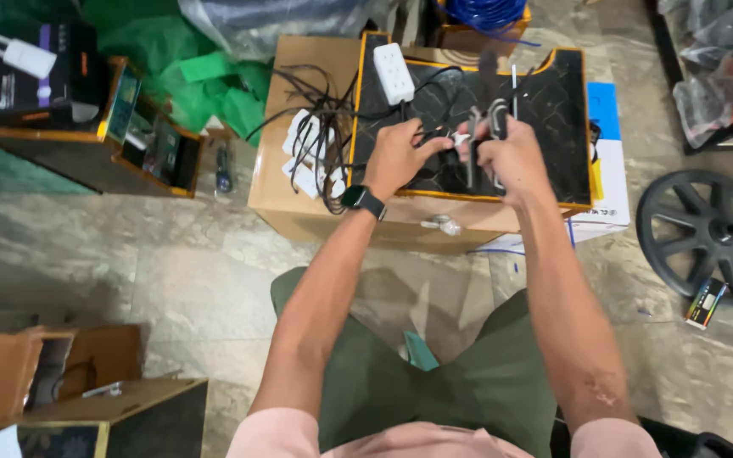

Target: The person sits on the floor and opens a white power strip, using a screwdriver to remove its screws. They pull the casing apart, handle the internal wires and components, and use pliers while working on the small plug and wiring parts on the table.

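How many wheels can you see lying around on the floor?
1. A single black spoked wheel lies flat on the stone floor at the right, beside the cardboard box that the person works over. Others may sit outside the frame.

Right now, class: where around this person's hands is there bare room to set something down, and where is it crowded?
Free: the stone floor between the cardboard box and the left knee. Crowded: the black tray under the left hand and right hand, and the box top with its cable bundle.
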